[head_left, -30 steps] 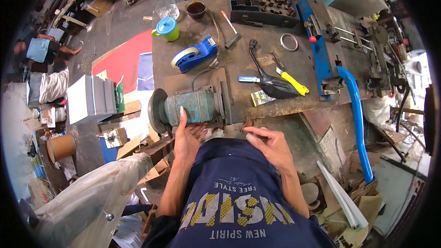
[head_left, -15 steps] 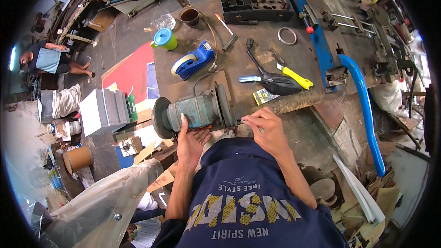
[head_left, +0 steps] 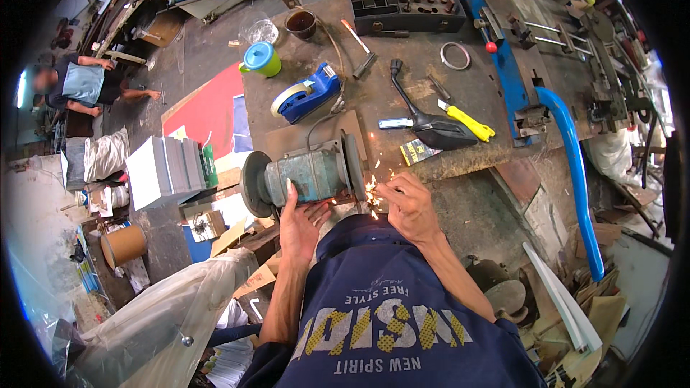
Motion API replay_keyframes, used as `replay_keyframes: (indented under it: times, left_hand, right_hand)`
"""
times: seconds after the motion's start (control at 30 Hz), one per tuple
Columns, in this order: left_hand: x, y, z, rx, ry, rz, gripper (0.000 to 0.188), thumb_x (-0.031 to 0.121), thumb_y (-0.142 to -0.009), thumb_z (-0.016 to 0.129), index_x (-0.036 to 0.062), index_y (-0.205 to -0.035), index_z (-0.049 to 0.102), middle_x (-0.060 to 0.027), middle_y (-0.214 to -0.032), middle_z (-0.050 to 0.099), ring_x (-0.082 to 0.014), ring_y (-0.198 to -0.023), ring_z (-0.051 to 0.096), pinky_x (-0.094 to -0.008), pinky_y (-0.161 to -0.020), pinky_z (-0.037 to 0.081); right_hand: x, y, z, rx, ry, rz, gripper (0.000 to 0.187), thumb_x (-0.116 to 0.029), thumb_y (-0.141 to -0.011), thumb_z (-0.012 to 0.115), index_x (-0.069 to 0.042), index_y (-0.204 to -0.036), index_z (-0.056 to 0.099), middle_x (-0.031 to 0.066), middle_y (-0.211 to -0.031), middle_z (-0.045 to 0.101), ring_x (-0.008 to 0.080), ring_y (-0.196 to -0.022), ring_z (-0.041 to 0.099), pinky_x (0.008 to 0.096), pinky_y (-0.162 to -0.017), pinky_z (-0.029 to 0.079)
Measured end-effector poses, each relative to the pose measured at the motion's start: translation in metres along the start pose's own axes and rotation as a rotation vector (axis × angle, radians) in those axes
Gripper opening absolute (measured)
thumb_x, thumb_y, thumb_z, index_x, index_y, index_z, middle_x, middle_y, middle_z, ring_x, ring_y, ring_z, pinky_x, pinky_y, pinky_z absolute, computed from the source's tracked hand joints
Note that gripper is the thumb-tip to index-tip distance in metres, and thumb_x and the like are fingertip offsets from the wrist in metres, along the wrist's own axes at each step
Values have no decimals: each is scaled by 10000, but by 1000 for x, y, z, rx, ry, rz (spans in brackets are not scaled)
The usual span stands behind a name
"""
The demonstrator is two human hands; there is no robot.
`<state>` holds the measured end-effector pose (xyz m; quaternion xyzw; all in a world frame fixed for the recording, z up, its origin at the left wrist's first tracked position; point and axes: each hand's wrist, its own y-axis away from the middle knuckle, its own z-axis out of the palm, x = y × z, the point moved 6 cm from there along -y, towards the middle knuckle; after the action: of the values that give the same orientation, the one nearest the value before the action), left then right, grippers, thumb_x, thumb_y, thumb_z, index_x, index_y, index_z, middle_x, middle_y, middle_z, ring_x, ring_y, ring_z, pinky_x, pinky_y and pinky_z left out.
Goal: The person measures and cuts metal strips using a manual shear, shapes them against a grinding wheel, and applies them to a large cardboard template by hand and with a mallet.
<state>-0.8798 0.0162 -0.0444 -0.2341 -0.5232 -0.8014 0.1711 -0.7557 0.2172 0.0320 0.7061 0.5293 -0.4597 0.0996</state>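
A bench grinder with a worn green motor body stands at the table's near edge. Its right wheel throws bright sparks toward my right hand. The fingers of that hand are pinched together close to this wheel, on something small that the sparks and fingers hide. My left hand is open, palm turned up, thumb against the front of the motor body and fingers just below it. The left wheel is untouched.
Behind the grinder lie a blue tape dispenser, a hammer, a yellow cutter knife and a black mirror-like part. A lidded green cup stands farther left. A blue lever juts out at right. Another person sits far left.
Sparks now fly at the right wheel where none showed before. My right hand has shifted slightly left and down, and the dark tip it held is now hidden. My left hand stays by the motor.
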Motion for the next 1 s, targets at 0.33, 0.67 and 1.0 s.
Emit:
replay_keyframes:
  times: [0.33,0.67,1.0]
  left_hand:
    - [19,36,29,-257,-640,-189,766,707,-934,484,-1,-1162,667,-152,-1170,671,-261,-1140,599,-455,-1011,427]
    - [10,80,133,-589,11,24,205,75,-938,695,-36,-1110,678,-76,-1003,712,-87,-834,647,-226,-754,517]
    - [26,99,140,-291,-362,474,184,77,-940,701,-63,-1058,707,-64,-944,715,-66,-818,619,-208,-718,504]
  right_hand:
    - [-15,-15,-34,105,-24,59,313,44,-674,715,-86,-957,749,63,-881,670,253,-850,609,355,-707,503]
    - [-88,-39,-108,-171,-118,79,416,-49,-770,775,-99,-1182,735,117,-1361,612,281,-1301,480,385,-1058,387]
    - [-50,9,-69,-65,-595,733,168,-46,-883,741,43,-1025,750,77,-906,726,73,-782,619,227,-672,474]
